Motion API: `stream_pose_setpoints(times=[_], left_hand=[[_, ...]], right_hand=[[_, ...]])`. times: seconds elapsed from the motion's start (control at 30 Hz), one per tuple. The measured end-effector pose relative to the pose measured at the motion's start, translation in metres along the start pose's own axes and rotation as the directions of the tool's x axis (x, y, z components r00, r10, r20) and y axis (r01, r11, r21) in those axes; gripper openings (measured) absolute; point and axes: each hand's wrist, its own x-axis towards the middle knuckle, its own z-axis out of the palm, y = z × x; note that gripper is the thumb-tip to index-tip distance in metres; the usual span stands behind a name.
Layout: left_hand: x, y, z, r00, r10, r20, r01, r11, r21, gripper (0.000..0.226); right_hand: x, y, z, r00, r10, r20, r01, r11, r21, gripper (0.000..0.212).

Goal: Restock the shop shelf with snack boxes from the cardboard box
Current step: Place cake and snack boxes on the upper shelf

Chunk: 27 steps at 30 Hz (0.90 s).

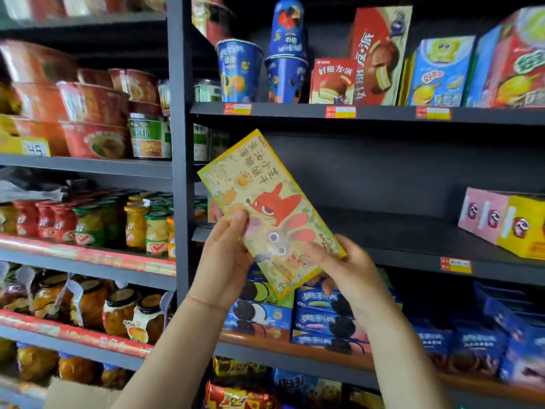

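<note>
Dark shelf behind yellow snack box, both hands gripping

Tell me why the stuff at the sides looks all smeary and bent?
Head view: the yellow snack box, held by the left hand and right hand, is fairly sharp in the middle; the noodle bowls and blue cookie boxes blur toward the edges, and the wide lens curves the shelf edge.

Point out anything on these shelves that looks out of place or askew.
The yellow snack box is tilted, its print upside down, held by the left hand and right hand, not yet shelved. On the top shelf, one blue cup sits inverted atop another.
</note>
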Motion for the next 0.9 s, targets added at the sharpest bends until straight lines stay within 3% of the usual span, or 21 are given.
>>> stream_pose_setpoints(times=[0.2,0.4,0.5,0.57,0.6,0.63,0.7,0.73,0.77,0.83,0.9], left_hand=[[0.015,-0.002,0.006,0.991,-0.095,0.091,0.083,0.989,0.126,0.024],[0.027,-0.019,0.013,0.986,-0.128,0.106,0.129,0.992,-0.008,0.035],[0.032,-0.019,0.018,0.982,-0.151,0.11,0.139,0.984,0.113,0.034],[0.039,-0.019,0.013,0.994,-0.096,0.044,0.078,0.948,0.31,0.027],[0.045,-0.02,0.006,1.0,0.02,0.006,-0.021,0.882,0.471,0.02],[0.052,-0.02,-0.005,0.979,0.204,0.007,-0.157,0.734,0.661,0.017],[0.069,-0.019,-0.029,0.844,0.499,0.197,-0.351,0.236,0.906,0.026],[0.078,-0.019,-0.039,0.794,0.534,0.289,-0.353,0.019,0.935,0.035],[0.088,-0.018,-0.047,0.789,0.522,0.325,-0.312,-0.117,0.943,0.043],[0.105,-0.015,-0.054,0.864,0.427,0.269,-0.191,-0.217,0.957,0.058],[0.119,-0.013,-0.057,0.945,0.292,0.147,-0.078,-0.235,0.969,0.074]], right_hand=[[0.014,-0.009,-0.013,0.942,-0.068,-0.327,0.115,0.985,0.126,0.041],[0.017,-0.006,-0.024,0.96,-0.057,-0.273,0.089,0.99,0.107,0.046],[0.016,-0.002,-0.031,0.95,-0.086,-0.3,0.115,0.99,0.08,0.042],[0.016,-0.004,-0.035,0.925,-0.135,-0.355,0.166,0.984,0.058,0.038],[0.017,-0.006,-0.037,0.911,-0.157,-0.381,0.185,0.982,0.038,0.036],[0.019,-0.006,-0.039,0.896,-0.178,-0.408,0.2,0.98,0.013,0.033],[0.025,-0.005,-0.041,0.855,-0.226,-0.467,0.219,0.973,-0.069,0.024],[0.028,-0.004,-0.041,0.831,-0.25,-0.497,0.224,0.968,-0.112,0.023],[0.032,-0.002,-0.041,0.81,-0.271,-0.52,0.23,0.963,-0.142,0.023],[0.036,0.001,-0.039,0.785,-0.296,-0.544,0.242,0.955,-0.17,0.024],[0.039,0.004,-0.035,0.784,-0.303,-0.541,0.25,0.953,-0.172,0.025]])
